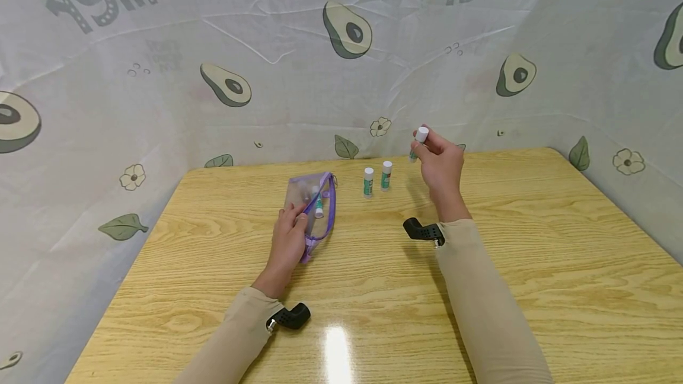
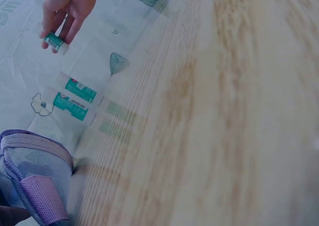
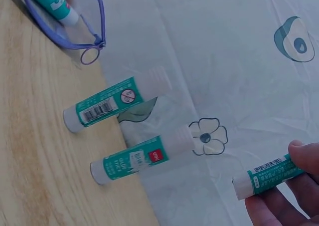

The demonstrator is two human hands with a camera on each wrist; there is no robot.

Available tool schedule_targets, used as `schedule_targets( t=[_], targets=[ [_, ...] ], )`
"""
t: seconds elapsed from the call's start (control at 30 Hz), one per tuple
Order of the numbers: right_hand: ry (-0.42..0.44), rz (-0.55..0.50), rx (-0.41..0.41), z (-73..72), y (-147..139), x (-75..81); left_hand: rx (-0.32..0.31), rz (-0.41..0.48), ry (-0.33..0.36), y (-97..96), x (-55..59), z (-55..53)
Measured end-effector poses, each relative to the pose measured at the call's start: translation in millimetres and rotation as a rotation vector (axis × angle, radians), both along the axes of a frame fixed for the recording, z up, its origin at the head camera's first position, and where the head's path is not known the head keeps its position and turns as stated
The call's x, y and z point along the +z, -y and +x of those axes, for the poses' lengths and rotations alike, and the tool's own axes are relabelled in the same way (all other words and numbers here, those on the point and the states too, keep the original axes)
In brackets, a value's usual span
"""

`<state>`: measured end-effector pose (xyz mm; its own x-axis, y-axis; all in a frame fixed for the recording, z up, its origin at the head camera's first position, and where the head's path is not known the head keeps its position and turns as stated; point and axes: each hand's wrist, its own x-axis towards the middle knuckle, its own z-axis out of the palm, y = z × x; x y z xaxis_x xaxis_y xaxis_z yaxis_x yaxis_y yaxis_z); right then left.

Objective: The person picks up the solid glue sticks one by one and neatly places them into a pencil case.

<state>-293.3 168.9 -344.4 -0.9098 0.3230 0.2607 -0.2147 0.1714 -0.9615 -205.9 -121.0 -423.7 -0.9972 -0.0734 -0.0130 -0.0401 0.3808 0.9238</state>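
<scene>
Head: right hand (image 1: 441,166) pinches glue stick (image 1: 421,135), two o'clock; left hand (image 1: 289,237) grips pouch (image 1: 332,209), seven o'clock, soft mouth could sag.
Left wrist: nudge could topple standing sticks (image 2: 80,90), nine o'clock.
Right wrist: slackening fingers (image 3: 261,211) risk drop.

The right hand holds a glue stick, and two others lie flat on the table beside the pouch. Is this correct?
No: the right hand holds a glue stick, but the two others stand upright beside the pouch, as the head view shows.
</scene>
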Motion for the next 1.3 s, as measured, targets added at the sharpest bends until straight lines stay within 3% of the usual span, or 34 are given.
schedule_targets(
  t=[0.53,1.3],
  targets=[
    [-0.041,-0.031,0.041,6.0,8,15.0,0.003,-0.006,0.011,0.6,2.3,0.4],
    [-0.056,-0.045,0.073,1.7,25,20.1,0.005,-0.004,-0.001,0.9,-0.7,-1.0]
  ],
)
